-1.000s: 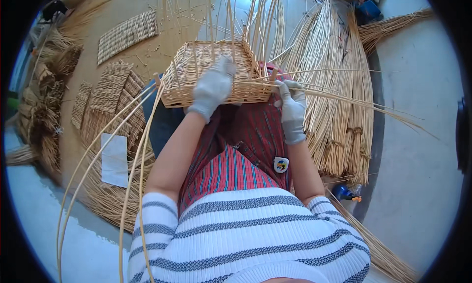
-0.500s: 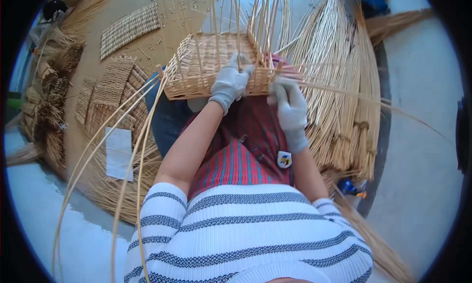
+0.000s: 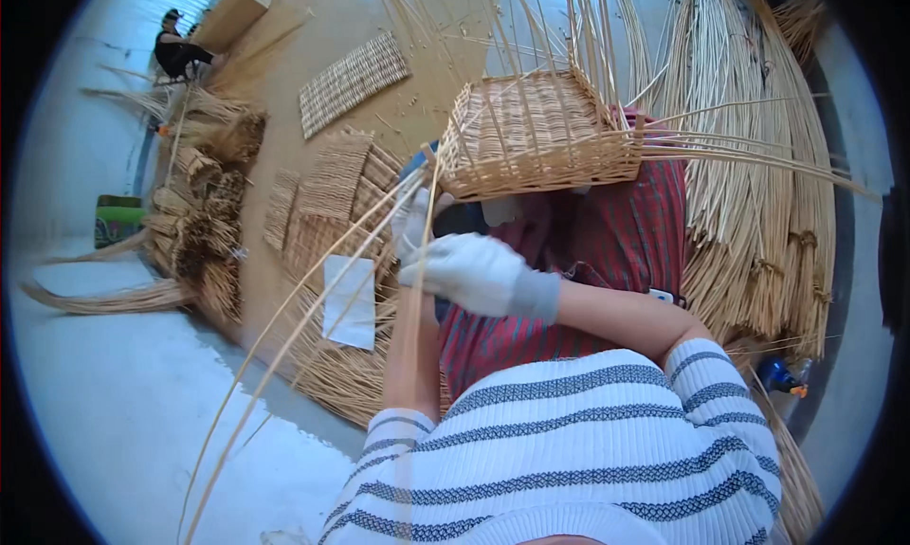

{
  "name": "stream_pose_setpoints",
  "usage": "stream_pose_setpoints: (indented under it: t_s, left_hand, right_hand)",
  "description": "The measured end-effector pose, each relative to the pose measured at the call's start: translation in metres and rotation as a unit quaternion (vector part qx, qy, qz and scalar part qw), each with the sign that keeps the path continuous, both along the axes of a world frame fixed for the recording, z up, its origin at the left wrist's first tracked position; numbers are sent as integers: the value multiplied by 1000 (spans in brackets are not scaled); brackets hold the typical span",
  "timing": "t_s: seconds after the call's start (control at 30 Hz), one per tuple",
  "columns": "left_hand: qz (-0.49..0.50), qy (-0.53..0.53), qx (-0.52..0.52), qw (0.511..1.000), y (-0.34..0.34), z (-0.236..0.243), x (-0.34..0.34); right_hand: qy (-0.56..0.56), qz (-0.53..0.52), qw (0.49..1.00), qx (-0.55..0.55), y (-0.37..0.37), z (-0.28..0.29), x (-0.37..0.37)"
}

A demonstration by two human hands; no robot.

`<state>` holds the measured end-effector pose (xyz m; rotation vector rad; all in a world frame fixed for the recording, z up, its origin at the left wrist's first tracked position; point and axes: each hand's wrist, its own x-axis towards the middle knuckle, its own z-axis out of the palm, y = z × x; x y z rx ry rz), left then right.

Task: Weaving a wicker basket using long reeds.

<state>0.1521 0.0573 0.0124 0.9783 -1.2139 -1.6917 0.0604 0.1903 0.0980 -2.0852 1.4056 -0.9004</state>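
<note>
A shallow woven wicker basket (image 3: 536, 118) rests across my lap, with tall uprights rising from its sides. Loose wicker strands (image 3: 346, 230) trail down and left from its left corner. At that corner my left hand (image 3: 413, 227), in a pale knitted glove, is closed around strands; part of it is hidden behind the right. Crossing over in front of my body, my gloved right hand (image 3: 474, 272) pinches a single upright strand near the left wrist. More strands (image 3: 758, 154) stick out to the right from the basket's right corner.
Woven mats (image 3: 353, 82) and a white sheet (image 3: 349, 300) lie on the floor to the left. Bundled wicker rods (image 3: 749, 166) lie to the right, a blue bottle (image 3: 779, 376) by their lower end. Straw bundles (image 3: 204, 204) line the far left, where a person (image 3: 180, 50) sits.
My right hand has left the basket's right side and crossed to the left corner. My left hand has moved from the front rim to that corner. The view has shifted left.
</note>
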Motion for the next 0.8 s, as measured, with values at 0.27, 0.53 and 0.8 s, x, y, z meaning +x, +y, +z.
stream_pose_setpoints:
  t_s: [0.27,0.53,0.8]
  left_hand:
    - [-109,-196,-148,963,31,54,30]
    - [26,-55,-81,995,54,20,35]
    - [-14,-315,-408,857,62,28,-48]
  right_hand:
    - [117,148,978,-92,9,-3,-10]
    - [-110,-258,920,-273,-50,47,-101]
    - [-570,-395,718,-52,7,-122,-153]
